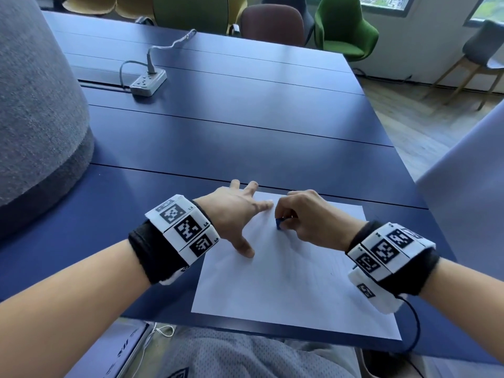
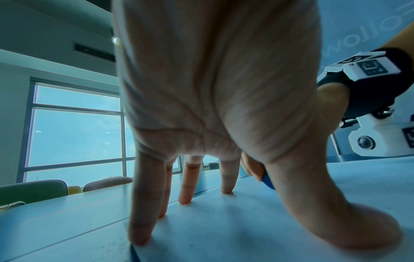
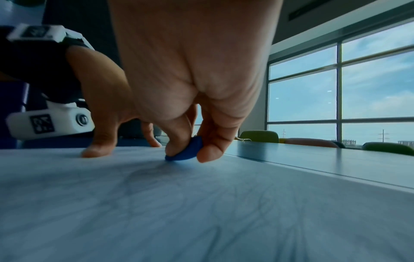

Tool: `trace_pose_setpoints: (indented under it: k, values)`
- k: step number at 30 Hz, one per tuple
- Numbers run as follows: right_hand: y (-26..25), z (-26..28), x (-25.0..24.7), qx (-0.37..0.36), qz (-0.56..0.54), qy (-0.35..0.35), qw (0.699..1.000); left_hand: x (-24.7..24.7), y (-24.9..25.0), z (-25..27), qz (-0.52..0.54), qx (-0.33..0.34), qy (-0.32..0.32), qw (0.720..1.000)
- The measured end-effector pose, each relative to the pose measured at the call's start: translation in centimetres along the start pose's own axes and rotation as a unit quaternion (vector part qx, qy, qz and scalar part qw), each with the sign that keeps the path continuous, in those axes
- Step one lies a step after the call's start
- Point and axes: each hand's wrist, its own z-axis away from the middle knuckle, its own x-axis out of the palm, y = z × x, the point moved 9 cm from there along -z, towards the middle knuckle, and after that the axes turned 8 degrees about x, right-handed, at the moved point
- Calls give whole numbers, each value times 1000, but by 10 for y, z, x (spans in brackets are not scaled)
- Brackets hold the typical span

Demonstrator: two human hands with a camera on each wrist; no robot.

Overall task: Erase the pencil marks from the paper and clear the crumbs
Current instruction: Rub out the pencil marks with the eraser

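A white sheet of paper (image 1: 286,279) lies on the blue table (image 1: 231,137) near its front edge. Faint pencil lines (image 3: 201,195) cross the sheet. My right hand (image 1: 305,216) pinches a small blue eraser (image 1: 279,223) between thumb and fingers, its lower edge touching the paper near the far edge; the right wrist view shows the eraser (image 3: 186,150) close up. My left hand (image 1: 237,214) lies spread with straight fingers on the sheet's far left corner, fingertips (image 2: 139,237) pressing it down, just left of the eraser. No crumbs can be made out.
A grey power strip (image 1: 148,80) with a cable lies far back on the table. A large grey felt-covered object (image 1: 35,110) stands at the left. Chairs (image 1: 346,25) line the far side. The table's front edge runs just below the paper.
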Motion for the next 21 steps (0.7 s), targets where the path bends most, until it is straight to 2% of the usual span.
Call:
trace_pose_setpoints:
  k: [4, 9, 13, 18, 21]
  values:
    - [-10, 11, 14, -30, 15, -86, 996, 0, 0, 0, 5, -2, 0, 1000]
    - [-3, -2, 1, 3, -1, -24, 1000, 0, 0, 0, 2, -1, 1, 1000]
    - [-12, 13, 17, -23, 15, -108, 994, -1, 1, 1, 8, 1, 3, 1000]
    - [-10, 4, 8, -1, 22, -49, 999, 0, 1, 1, 7, 1, 4, 1000]
    - [-12, 16, 19, -6, 30, -105, 994, -1, 1, 2, 8, 0, 2, 1000]
